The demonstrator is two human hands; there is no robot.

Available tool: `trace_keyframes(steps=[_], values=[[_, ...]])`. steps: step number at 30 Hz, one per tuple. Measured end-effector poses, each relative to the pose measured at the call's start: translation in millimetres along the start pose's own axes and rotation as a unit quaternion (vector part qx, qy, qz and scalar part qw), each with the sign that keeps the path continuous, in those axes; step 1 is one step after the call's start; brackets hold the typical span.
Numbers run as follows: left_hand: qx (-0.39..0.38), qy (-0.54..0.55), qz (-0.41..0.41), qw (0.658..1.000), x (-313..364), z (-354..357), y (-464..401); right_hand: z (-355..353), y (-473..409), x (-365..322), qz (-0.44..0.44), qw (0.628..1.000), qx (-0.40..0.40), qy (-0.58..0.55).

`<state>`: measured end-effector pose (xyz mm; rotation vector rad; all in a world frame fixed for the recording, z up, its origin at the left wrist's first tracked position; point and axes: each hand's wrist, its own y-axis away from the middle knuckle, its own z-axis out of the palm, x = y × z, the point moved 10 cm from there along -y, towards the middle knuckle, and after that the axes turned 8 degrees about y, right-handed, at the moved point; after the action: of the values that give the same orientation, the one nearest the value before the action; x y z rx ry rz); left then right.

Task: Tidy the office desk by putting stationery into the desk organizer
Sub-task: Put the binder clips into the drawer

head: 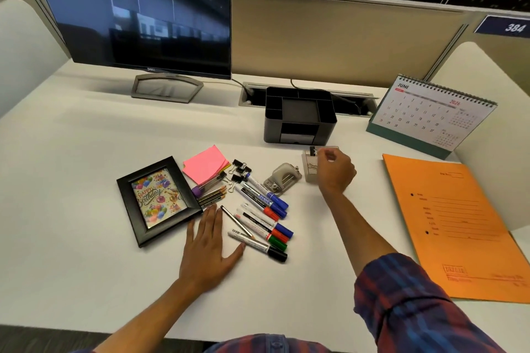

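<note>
A black desk organizer (299, 114) stands at the middle back of the white desk, its compartments showing nothing inside. Just in front of it lies a small clear box (309, 165) with a binder clip (313, 151) at its top. My right hand (335, 170) is over that box, its fingers curled at the clip. My left hand (208, 249) rests flat on the desk beside several whiteboard markers (262, 215). Pencils (213, 195), black binder clips (239, 172), pink sticky notes (205, 165) and a silver hole punch (282, 179) lie close together.
A black picture frame (156, 199) lies left of the stationery. An orange folder (459, 226) covers the right side of the desk, and a desk calendar (430, 114) stands behind it. A monitor (143, 11) stands at the back left. A cable tray (252, 94) is behind the organizer.
</note>
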<state>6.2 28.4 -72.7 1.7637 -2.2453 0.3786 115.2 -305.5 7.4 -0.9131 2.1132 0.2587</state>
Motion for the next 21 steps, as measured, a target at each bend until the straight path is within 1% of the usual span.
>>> trace_keyframes(steps=[4, 6, 8, 11, 14, 17, 21], values=[[0.003, 0.001, 0.000, 1.000, 0, 0, 0, 5, -1, 11, 0.009, 0.999, -0.013, 0.032], [0.003, 0.001, 0.001, 1.000, 0, 0, 0, 7, 2, 6, -0.010, 0.998, -0.005, 0.056], [0.002, -0.001, -0.001, 1.000, 0, 0, 0, 11, 11, -10, -0.062, 0.997, 0.004, 0.056], [0.000, -0.001, -0.003, 1.000, -1, 0, 0, 26, 35, -42, -0.180, 0.983, -0.009, 0.046], [-0.004, 0.001, -0.004, 1.000, -1, 1, 0, 52, 62, -68, -0.265, 0.959, -0.077, 0.057], [-0.003, 0.004, -0.004, 1.000, -1, 0, 0, 81, 90, -87, -0.334, 0.926, -0.151, 0.092], [0.000, 0.006, -0.008, 1.000, -1, -1, 0, 110, 121, -105, -0.386, 0.882, -0.224, 0.149]])
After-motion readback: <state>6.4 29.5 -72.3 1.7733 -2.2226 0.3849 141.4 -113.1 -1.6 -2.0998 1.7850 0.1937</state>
